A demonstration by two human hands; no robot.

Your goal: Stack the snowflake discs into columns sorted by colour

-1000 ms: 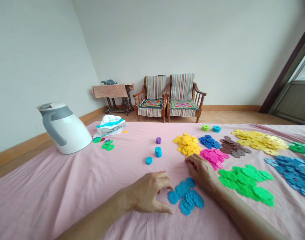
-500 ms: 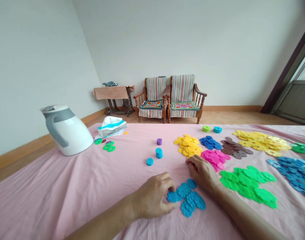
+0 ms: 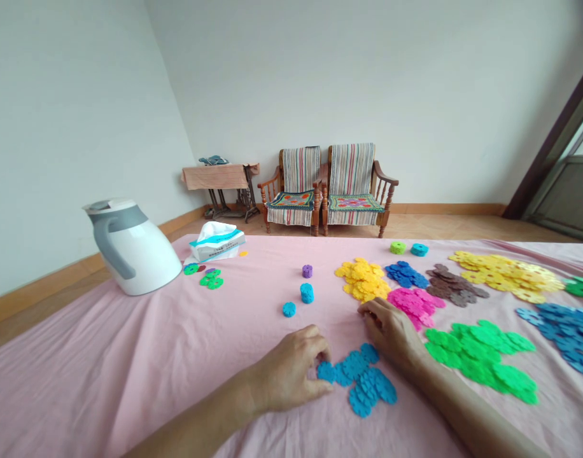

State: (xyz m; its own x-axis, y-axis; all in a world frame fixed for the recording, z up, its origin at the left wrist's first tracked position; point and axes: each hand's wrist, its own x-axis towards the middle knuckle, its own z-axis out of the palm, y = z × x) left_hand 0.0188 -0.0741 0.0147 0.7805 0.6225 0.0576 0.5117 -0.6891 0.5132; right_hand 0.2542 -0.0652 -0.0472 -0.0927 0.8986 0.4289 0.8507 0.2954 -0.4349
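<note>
My left hand (image 3: 296, 369) is at the left edge of a loose pile of blue flower-shaped plastic discs (image 3: 368, 385). Its thumb and fingers close around one blue disc (image 3: 325, 371) at the pile's end. My right hand (image 3: 391, 327) rests on the cloth between the yellow discs (image 3: 363, 280) and the blue pile, fingers curled; what they hold, if anything, is hidden. Beyond my hands stand a short blue stack (image 3: 307, 293), a lower blue stack (image 3: 289, 310) and a purple stack (image 3: 307, 271).
Pink (image 3: 415, 306), green (image 3: 482, 356), brown (image 3: 451, 284), dark blue (image 3: 406, 275) and pale yellow discs (image 3: 506, 273) lie in piles rightward. Light green (image 3: 398, 248) and teal stacks (image 3: 419, 250) stand behind. A white jug (image 3: 139, 254) and a tissue pack (image 3: 218, 245) stand left on the pink cloth (image 3: 129, 356).
My left hand has drawn slightly left, and the blue disc at its fingers has slid a little out from the pile. The right hand stays about where it was. The view has shifted slightly.
</note>
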